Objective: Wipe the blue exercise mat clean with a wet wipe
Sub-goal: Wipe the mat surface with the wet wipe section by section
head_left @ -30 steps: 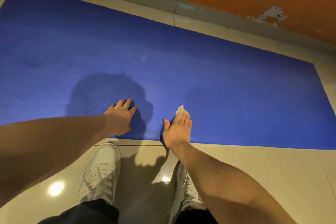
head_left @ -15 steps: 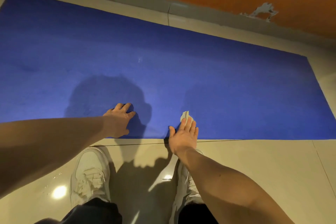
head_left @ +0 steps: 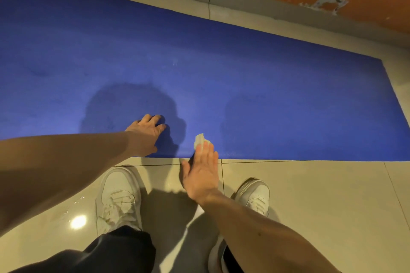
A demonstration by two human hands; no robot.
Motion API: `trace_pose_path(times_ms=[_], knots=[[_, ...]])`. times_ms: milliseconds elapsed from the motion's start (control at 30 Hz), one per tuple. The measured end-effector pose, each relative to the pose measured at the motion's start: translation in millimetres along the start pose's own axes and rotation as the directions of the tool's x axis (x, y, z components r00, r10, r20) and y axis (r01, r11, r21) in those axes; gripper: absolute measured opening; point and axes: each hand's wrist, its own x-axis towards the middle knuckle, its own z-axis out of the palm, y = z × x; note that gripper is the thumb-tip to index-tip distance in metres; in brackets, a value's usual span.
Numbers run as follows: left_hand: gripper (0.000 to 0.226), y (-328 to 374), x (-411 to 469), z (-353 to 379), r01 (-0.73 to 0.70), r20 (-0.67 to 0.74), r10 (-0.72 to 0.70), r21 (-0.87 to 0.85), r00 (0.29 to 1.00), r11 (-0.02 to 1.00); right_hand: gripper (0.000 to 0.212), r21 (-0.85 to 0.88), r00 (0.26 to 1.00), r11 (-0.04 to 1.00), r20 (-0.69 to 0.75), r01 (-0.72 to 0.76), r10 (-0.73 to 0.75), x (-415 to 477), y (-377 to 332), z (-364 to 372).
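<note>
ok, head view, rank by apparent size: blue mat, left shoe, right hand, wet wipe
1. blue mat
2. left shoe and right hand: too alike to rank
3. wet wipe, partly hidden under that hand

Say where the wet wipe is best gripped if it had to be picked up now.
Pinch the crumpled end of the wet wipe that pokes out past the fingertips of the right hand, coming from the far side, over the blue mat. The rest is pinned flat under the straight fingers, so likely only that raised end can be gripped.
</note>
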Motion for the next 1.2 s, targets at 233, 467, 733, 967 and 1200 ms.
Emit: trace_pose_path(times_ms=[233, 467, 733, 967, 1200], knots=[[0.077, 4.3, -8.7, 4.5, 0.042, 0.021, -0.042, -0.018, 0.999, 0.999, 0.085, 0.218, 0.933, 0.915, -0.043, -0.34, 0.357, -0.7, -15.3, 9.1], [0.079, -1.7, -21.1, 11.9, 0.094, 0.043, -0.093, -0.013, 0.995, 0.996, 0.094, 0.31, 0.996, 0.946, 0.03, -0.092, 0.087, -32.1, -87.4, 27.4], [0.077, -12.8, -24.6, 13.8, 0.139, 0.042, -0.137, -0.037, 0.99, 0.99, 0.074, 0.072, 0.986, 0.984, 0.005, -0.166, 0.166, -6.0, -6.4, 5.4], [0.075, -21.9, -21.5, 17.4, 0.151, 0.039, -0.15, -0.036, 0.988, 0.988, 0.083, 0.176, 0.996, 0.984, -0.077, -0.026, 0.04, -3.7, -48.2, 15.4], [0.074, -22.8, -20.4, 16.6, 0.153, 0.036, -0.151, -0.048, 0.988, 0.987, 0.071, 0.058, 0.961, 0.965, -0.117, 0.257, -0.249, 2.8, -48.8, 12.6]])
